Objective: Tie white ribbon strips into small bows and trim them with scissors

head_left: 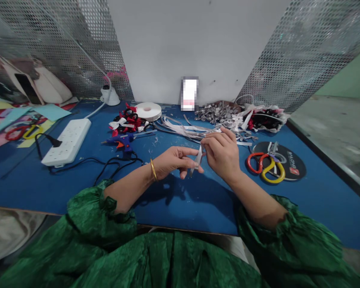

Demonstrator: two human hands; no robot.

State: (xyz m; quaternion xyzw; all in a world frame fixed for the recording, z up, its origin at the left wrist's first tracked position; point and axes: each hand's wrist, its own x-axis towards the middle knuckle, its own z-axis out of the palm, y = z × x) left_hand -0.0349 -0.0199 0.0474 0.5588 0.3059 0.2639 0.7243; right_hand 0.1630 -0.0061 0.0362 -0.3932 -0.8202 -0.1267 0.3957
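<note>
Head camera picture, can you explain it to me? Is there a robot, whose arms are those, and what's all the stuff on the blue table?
There's no robot here, just a person with bare hands and green sleeves. The camera is worn on the person's head, looking forward and down, so you see roughly what they see.

The left hand and right hand hold a thin, pale strip between their fingers.

On the blue table, over on the left, are a white power strip and a blue glue gun. Further back are a white roll and a pile of small grey and white pieces. On the right, scissors lie partly over a black disc.
</note>
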